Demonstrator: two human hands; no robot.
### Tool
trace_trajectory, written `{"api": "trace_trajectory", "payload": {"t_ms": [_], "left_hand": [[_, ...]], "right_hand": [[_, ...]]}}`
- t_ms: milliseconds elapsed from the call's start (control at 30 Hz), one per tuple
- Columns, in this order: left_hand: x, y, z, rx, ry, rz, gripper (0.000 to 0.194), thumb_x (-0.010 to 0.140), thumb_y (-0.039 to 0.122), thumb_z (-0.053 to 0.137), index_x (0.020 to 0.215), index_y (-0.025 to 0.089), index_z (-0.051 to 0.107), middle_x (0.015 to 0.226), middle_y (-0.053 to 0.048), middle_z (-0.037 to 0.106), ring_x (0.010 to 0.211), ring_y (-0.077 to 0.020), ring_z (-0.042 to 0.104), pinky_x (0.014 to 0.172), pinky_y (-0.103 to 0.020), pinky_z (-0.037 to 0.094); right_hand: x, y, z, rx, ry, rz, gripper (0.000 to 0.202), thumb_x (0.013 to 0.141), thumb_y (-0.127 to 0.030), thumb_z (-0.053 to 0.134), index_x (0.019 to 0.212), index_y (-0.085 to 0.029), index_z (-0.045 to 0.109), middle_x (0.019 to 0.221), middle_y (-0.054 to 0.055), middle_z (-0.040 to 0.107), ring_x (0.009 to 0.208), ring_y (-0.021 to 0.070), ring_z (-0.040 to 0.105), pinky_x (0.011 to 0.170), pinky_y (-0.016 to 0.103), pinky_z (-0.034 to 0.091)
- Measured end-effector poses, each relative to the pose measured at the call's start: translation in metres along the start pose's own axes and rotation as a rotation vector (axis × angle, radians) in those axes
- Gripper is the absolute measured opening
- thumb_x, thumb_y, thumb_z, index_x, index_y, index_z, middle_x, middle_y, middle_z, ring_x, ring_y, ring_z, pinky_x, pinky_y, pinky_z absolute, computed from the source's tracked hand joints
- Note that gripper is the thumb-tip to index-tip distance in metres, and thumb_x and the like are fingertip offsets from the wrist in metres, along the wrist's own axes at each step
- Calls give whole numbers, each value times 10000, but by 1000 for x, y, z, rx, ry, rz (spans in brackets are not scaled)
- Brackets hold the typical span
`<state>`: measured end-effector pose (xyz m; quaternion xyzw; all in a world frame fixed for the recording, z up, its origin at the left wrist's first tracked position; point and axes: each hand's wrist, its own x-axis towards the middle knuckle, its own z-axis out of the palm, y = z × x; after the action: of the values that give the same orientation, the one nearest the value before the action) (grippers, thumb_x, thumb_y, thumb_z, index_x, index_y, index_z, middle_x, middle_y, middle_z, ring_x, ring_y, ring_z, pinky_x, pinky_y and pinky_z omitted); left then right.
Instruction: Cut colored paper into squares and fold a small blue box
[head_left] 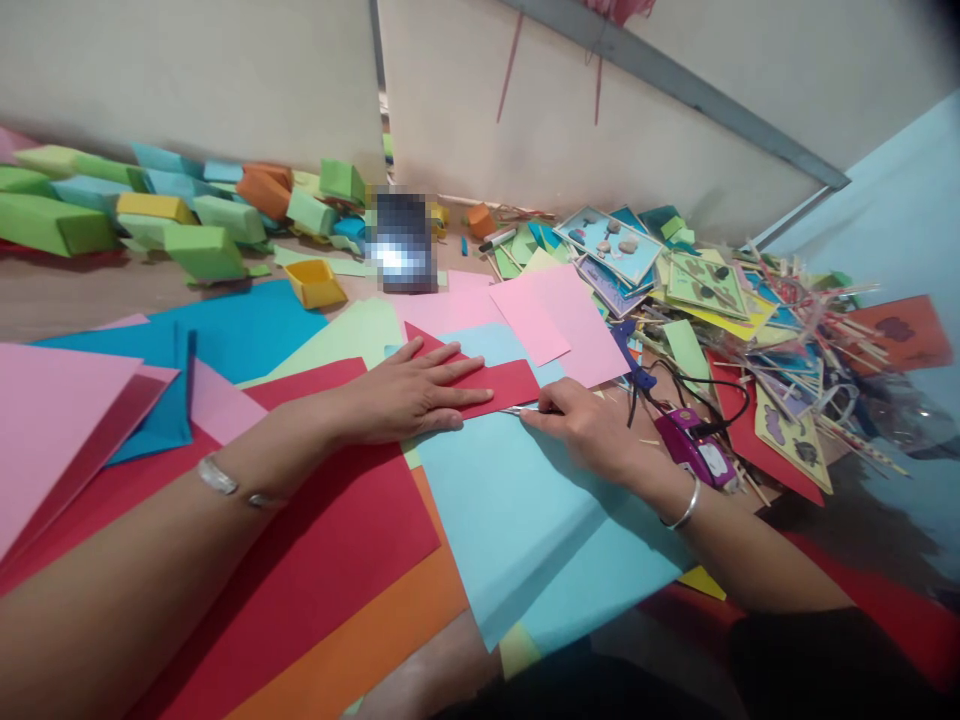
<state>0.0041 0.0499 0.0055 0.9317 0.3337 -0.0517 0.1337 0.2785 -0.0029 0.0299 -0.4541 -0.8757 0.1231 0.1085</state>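
Note:
My left hand [409, 393] lies flat with spread fingers on a narrow red paper piece [514, 385], pressing it on the sheets. Closed round a thin metal tool [517, 410], my right hand [592, 425] is at the lower edge of that red piece; the tool's type is unclear, as my fingers hide most of it. Beneath is a light blue sheet [510, 520]. A large red sheet [322, 570] lies under my left forearm, with an orange sheet [375, 640] below it.
Folded paper boxes [202, 252] line the wall at the back left. A yellow open box [313, 284] and pink sheets [570, 310] lie behind my hands. At the right are a purple device [694, 445], a blue-handled tool [634, 355], sticks and decorated cards [611, 243].

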Motion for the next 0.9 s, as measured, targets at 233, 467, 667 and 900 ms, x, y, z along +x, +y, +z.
{"api": "trace_trajectory", "payload": {"t_ms": [233, 467, 667, 900], "left_hand": [[1, -1, 3, 1, 10, 5, 504, 1023, 545, 384, 1517, 485, 300, 1685, 17, 129, 1549, -371, 83, 1191, -619, 63], [1, -5, 7, -52, 76, 28, 478, 1016, 537, 414, 1489, 500, 354, 1675, 19, 194, 1542, -374, 135, 1190, -632, 87], [0, -9, 10, -83, 111, 48, 479, 1013, 549, 399, 1488, 503, 358, 1670, 18, 213, 1538, -377, 153, 1182, -637, 107], [1, -11, 10, -55, 78, 68, 500, 1020, 579, 313, 1506, 466, 355, 1678, -3, 189, 1541, -388, 118, 1178, -653, 74]], "right_hand": [[6, -18, -30, -97, -171, 154, 282, 1011, -359, 488, 953, -160, 679, 874, 68, 606, 801, 186, 500, 668, 303, 343], [5, -6, -18, -77, -123, 103, 269, 1002, -343, 479, 993, -194, 702, 848, 63, 642, 729, 179, 535, 606, 293, 377], [-31, 17, -14, -90, 132, -37, 420, 948, -81, 415, 1277, -217, 637, 1168, 122, 669, 1029, 237, 624, 834, 375, 508], [-67, 26, -19, -43, 114, 97, 299, 878, -69, 533, 1098, -190, 694, 1004, 101, 683, 945, 251, 645, 829, 400, 521]]}}
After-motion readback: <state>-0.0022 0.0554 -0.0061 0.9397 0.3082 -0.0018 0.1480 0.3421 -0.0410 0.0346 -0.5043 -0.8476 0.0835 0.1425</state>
